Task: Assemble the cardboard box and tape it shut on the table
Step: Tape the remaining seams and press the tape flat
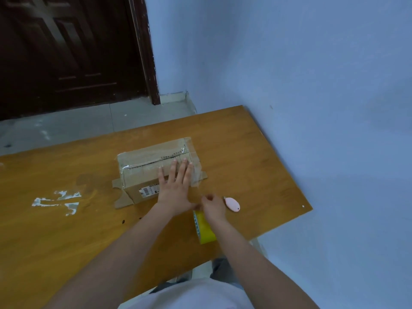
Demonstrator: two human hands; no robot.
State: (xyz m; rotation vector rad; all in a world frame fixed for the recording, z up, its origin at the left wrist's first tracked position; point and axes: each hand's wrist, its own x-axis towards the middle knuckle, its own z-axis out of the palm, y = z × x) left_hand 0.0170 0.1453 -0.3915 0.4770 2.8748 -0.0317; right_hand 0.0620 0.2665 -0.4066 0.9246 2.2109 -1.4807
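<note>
My left hand (176,186) lies flat on the brown cardboard box (156,172) at the centre of the frame, fingers straight and spread, the fingertips reaching up to the taped seam and the palm hanging over the near right edge. My right hand (213,207) sits just below and to the right of it, fingers curled in a narrow pinch; I cannot tell for certain what the fingertips grasp, though the roll of yellow-green tape (204,228) lies directly under my wrist, partly hidden by it.

The box is closed, its top flaps meeting along a seam covered by glossy clear tape that catches the light. A white barcode label (148,191) shows on its near side. Loose cardboard flaps poke out flat at the lower left and at the right of the box, resting on the table.

The box sits on an orange-brown wooden table (66,230) with a smooth grained surface. A small pink oval cutter (232,204) lies just right of my right hand, apart from the box. White torn tape residue (58,200) marks the table at the left. Beyond stand a pale blue wall (312,74), a dark brown wooden door (73,50) in the upper left and a grey tiled floor (78,123).
</note>
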